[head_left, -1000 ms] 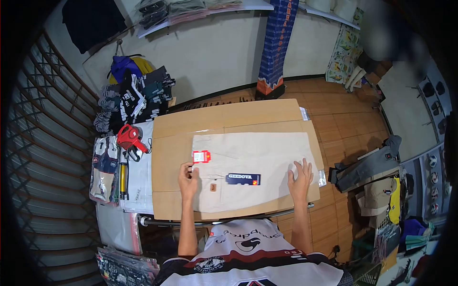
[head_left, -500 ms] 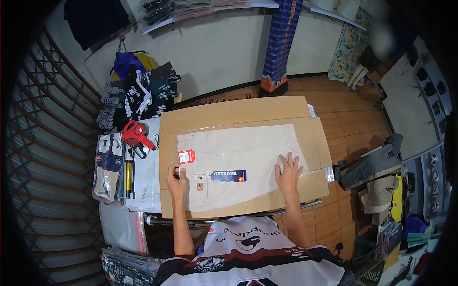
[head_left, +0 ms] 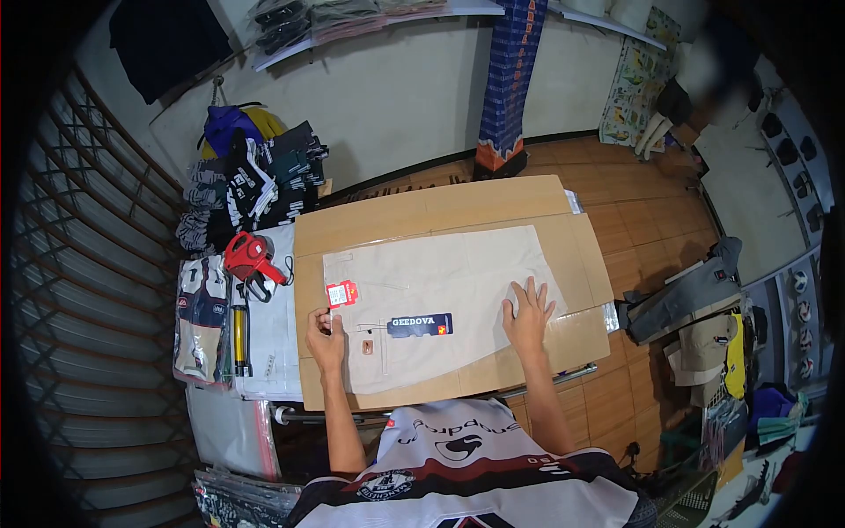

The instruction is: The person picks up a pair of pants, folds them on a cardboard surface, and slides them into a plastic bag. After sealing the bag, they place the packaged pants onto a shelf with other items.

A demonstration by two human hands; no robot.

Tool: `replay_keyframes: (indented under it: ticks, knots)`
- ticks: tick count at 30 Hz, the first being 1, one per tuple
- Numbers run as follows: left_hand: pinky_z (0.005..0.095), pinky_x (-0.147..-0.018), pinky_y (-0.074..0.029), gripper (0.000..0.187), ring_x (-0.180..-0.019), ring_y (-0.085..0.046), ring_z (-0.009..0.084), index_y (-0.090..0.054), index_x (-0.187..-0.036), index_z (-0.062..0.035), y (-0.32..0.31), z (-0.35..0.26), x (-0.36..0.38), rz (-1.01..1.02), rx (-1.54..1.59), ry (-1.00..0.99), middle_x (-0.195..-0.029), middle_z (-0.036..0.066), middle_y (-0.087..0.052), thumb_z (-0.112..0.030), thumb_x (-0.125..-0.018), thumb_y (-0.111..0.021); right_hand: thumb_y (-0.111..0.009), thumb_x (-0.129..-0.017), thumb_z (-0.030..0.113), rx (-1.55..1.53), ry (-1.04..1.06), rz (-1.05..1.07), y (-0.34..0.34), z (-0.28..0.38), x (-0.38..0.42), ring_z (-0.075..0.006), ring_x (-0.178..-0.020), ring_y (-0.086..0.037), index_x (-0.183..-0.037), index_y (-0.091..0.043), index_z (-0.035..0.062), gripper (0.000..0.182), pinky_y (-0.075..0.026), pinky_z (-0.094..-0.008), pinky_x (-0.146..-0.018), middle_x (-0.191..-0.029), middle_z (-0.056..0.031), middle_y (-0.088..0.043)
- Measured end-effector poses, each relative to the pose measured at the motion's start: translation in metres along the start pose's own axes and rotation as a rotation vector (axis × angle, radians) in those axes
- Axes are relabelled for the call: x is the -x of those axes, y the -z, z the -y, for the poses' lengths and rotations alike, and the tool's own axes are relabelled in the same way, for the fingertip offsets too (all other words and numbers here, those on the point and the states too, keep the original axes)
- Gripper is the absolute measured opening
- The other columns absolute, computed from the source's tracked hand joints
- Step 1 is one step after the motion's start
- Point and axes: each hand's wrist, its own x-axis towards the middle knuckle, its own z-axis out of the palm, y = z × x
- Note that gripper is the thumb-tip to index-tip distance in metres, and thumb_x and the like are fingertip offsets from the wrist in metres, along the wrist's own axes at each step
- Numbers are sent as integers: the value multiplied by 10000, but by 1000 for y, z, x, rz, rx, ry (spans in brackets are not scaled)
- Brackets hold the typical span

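A beige folded pair of shorts (head_left: 458, 273) lies flat on a sheet of cardboard (head_left: 422, 207). A red tag (head_left: 341, 293) and a dark blue label (head_left: 421, 325) lie on its left part. My left hand (head_left: 326, 341) pinches the waistband edge at the left, just below the red tag. My right hand (head_left: 528, 315) lies flat with spread fingers on the right end of the cloth.
A red price-tag gun (head_left: 246, 256) and a yellow-handled tool (head_left: 238, 339) lie on packed clothes (head_left: 201, 317) left of the cardboard. A pile of dark garments (head_left: 246, 185) sits at the back left. Grey clothing (head_left: 682, 295) lies on the wooden floor at the right.
The shorts have slid left on the cardboard with both hands on them. My right hand moved left and inward along the cloth.
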Motion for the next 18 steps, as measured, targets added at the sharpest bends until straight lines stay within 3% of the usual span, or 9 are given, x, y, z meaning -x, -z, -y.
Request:
replay_keyframes:
  ticks: [7, 10, 13, 16, 18]
  knots:
    - [291, -676, -496, 252, -718, -544, 121, -703, -1066, 21, 0, 12, -3, 3, -19, 21, -825, 36, -650, -51, -840, -788, -686, -923, 234, -43, 4, -29, 0, 1, 1, -534, -1499, -264, -1384, -625, 99, 484, -157, -772, -1156, -1601, -230, -418]
    - [291, -680, -499, 236, -722, -546, 124, -731, -1048, 26, 0, 15, -3, -5, -7, 25, -851, 41, -649, -49, -835, -796, -698, -911, 207, -48, 4, -17, 11, 2, 1, -512, -1470, -339, -1377, -619, 67, 493, -224, -715, -1164, -1558, -235, -468]
    - [290, -680, -499, 234, -725, -545, 124, -743, -1050, 28, 2, 12, -2, -4, -36, 34, -867, 44, -642, -46, -834, -797, -707, -901, 188, -402, 39, -143, 19, -23, -10, -482, -1409, -440, -1388, -596, 29, 524, -305, -628, -1156, -1503, -257, -514]
    - [259, -659, -469, 228, -706, -521, 98, -734, -1057, 28, 1, 16, -3, 0, -14, 13, -813, 6, -598, -78, -864, -790, -706, -902, 184, -343, -117, -279, 46, -52, -22, -464, -1323, -523, -1394, -575, 0, 541, -374, -548, -1118, -1417, -280, -570]
    - [260, -656, -469, 224, -706, -521, 99, -736, -1056, 29, 1, 14, -2, -5, -23, 6, -813, 5, -596, -77, -865, -788, -714, -905, 223, -58, -237, -411, 59, -76, -29, -465, -1280, -544, -1382, -581, 1, 543, -405, -534, -1096, -1334, -298, -610]
